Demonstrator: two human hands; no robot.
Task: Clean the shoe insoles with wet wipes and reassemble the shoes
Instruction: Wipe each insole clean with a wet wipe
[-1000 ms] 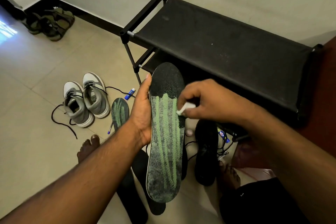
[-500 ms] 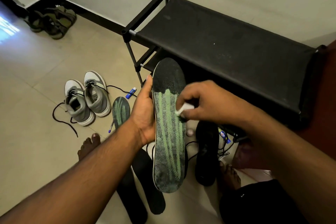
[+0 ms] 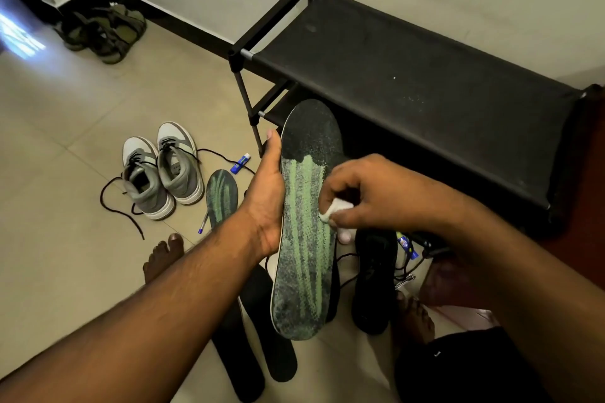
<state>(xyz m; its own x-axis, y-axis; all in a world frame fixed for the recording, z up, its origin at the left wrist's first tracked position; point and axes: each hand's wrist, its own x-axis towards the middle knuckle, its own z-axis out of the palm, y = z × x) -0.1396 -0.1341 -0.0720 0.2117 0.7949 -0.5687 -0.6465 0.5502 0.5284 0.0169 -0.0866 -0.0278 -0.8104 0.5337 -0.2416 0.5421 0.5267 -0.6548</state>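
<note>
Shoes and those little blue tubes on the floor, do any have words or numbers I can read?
Nothing can be read.
Small blue tube by the laces: print too small.
Blue tube near the right hand: label blurred.
Grey shoes: tongue label blurred.

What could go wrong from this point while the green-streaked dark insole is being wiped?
The left hand grips the green-streaked dark insole by one long edge only, so pressure from the small white wipe pinched in the right hand could twist or drop it. Loose black laces from the grey high-top sneakers trail near the bare foot, a possible snag.
</note>
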